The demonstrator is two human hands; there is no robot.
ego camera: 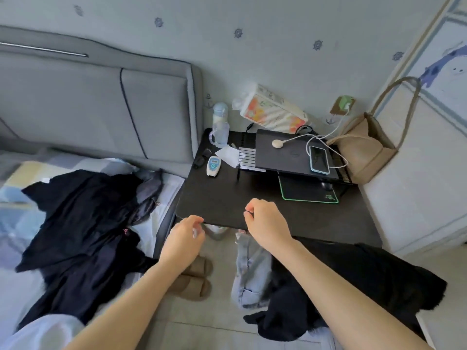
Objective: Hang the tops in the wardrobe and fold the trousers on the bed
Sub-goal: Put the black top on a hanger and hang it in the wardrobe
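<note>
Both hands hang empty over the near edge of the black table (217, 198): the left hand (185, 238) has loosely curled fingers holding nothing, and the right hand (265, 222) likewise, its fingertips drawn together on nothing I can make out. Below the right forearm, a black garment (353, 281) and pale denim trousers (249, 276) lie heaped beside the table. To the left, dark clothes (83, 231) sprawl unfolded on the bed (22, 281). Farther off stands the white wardrobe (429, 152), shut. Judging by this, nothing is hung or folded yet; the whole job remains.
</note>
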